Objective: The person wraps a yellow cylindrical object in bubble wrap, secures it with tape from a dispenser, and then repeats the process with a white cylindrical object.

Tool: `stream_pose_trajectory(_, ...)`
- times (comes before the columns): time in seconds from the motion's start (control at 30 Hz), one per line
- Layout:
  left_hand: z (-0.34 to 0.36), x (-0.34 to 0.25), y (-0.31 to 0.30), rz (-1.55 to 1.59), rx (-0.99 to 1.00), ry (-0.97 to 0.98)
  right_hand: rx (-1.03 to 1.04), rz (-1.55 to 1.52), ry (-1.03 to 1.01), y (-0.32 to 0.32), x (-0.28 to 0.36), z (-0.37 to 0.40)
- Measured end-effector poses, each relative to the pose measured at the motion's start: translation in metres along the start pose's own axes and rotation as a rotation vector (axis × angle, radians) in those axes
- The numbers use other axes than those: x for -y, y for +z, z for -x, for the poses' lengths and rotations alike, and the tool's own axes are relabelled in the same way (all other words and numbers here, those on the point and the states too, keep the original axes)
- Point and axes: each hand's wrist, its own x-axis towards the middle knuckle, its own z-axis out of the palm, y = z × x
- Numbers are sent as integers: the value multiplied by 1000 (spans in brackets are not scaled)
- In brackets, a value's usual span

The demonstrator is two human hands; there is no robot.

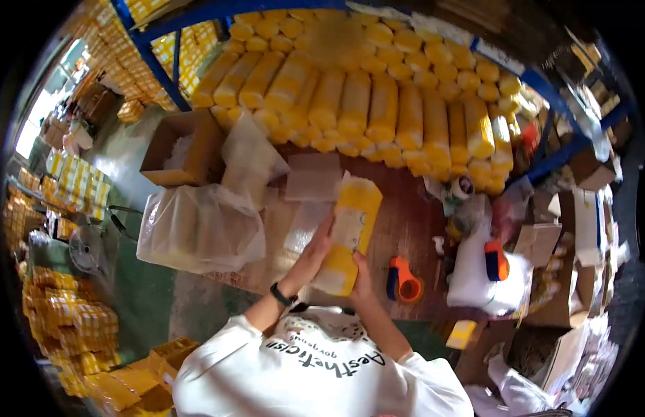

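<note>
A long yellow-wrapped package (350, 215) with a whitish printed area stands out in front of my chest, above the table's near edge. My left hand (318, 250) is wrapped along its left side, with a black band on the wrist. Lower down on the right side, my right hand (362, 275) grips the package near its close end. To the right of that hand, an orange and dark-blue tape dispenser (406, 283) lies on the reddish table (399, 208). Fingers on the far side of the package are hidden.
Rows of yellow rolls (357, 104) are stacked at the back under a blue rack (166, 76). A cardboard box (187, 149) and a plastic-covered stack (197, 229) stand left. Another dispenser (497, 261) rests on a white bundle (475, 285) at right. Yellow parcels (72, 313) pile up lower left.
</note>
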Motion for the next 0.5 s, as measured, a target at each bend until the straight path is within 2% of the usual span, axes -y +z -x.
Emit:
stream_pose_trajectory(0.03, 9, -4, -4, 41, -8, 11, 16, -55, 1, 0, 5, -13)
stream_pose_trajectory(0.13, 54, 20, -22, 92, -69, -62, 87, 271, -166, 44, 56, -85)
stream_pose_trajectory(0.2, 77, 44, -42, 239, -137, -138, -6, 466, -360, 140, 97, -110)
stream_pose_trajectory(0.23, 89, 42, -47, 240, -232, -169, 44, 572, -360, 135, 117, -165)
stream_pose_trajectory(0.3, 107, 46, -55, 205, -416, -233, -14, 740, -391, 172, 140, -232)
stream_pose_trajectory(0.33, 113, 42, -58, 215, -476, -239, -133, 920, -317, 198, 148, -244)
stream_pose_trajectory(0.4, 120, 35, -65, 269, -552, -304, -243, 1166, -290, 216, 157, -283)
stream_pose_trajectory(0.5, 130, 38, -74, 255, -572, -262, -200, 1478, -501, 129, 135, -389)
